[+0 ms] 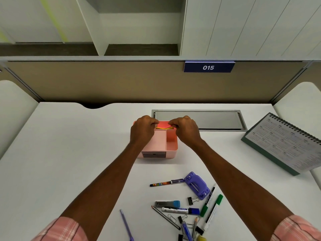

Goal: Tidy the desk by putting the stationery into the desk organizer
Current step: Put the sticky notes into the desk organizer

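White bench [69, 153] holds a pink organizer [171, 146] in the middle. Both hands are at its back slot. The left hand [143, 130] and right hand [185, 130] pinch a bendy stack of yellow and red sticky notes [163, 126] with closed fingers. The two front slots look empty. Pens, markers and clips [191, 206] lie nearer on the bench.

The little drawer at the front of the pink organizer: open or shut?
Shut: the drawer sits flush with the pink organizer front.
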Tool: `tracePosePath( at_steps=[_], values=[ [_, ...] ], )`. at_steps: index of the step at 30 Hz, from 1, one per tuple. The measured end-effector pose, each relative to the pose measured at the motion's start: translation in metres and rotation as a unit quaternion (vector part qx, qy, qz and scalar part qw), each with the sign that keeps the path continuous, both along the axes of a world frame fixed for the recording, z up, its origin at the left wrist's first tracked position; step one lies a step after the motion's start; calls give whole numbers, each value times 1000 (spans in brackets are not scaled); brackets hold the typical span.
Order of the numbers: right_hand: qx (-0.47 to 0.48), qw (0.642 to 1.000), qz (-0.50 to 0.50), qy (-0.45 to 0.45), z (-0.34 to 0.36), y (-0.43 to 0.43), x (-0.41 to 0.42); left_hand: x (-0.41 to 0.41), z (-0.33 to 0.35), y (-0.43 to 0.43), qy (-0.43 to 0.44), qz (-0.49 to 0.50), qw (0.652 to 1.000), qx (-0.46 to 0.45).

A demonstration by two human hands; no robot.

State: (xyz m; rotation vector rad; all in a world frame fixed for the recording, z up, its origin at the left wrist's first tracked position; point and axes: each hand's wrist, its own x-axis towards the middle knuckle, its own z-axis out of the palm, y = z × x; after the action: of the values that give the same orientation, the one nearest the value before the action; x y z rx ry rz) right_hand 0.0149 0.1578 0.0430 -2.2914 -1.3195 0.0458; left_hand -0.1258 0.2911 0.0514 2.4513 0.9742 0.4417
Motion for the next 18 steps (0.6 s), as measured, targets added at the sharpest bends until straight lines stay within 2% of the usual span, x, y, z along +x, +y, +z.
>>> tracePosePath(
  at_steps=[18],
  values=[
    [62, 997, -35, 24, 5, -33, -27, -25, 4, -45, -94, -16, 995, -30]
  ],
)
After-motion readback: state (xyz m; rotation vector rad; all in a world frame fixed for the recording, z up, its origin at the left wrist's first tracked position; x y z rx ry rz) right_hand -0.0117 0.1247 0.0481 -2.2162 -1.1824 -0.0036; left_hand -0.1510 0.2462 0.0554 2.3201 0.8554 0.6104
